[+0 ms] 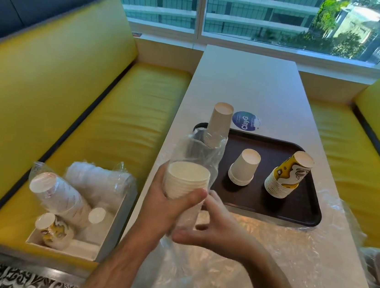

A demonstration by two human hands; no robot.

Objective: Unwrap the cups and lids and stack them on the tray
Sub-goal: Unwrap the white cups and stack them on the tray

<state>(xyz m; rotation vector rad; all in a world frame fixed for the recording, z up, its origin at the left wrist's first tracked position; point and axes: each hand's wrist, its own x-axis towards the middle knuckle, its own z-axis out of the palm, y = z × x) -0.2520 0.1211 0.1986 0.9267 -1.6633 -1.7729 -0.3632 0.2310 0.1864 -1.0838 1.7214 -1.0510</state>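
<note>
Two bare forearms enter from the bottom of the frame, one from the lower centre and one from the lower right, each ending in a bare hand: the left hand point(164, 209) and the right hand point(216, 229) sit close together just below the middle. No sleeves, watch, rings or bracelets can be seen on either arm, and fine hair shows along the left forearm. At the lower left corner is a patch of black-and-white patterned fabric, possibly clothing, though that cannot be confirmed.

Round blue sticker point(246, 121) on the table point(258, 87) reads "ClayG". It sits beyond the gripped cups. Its small print is illegible.
</note>
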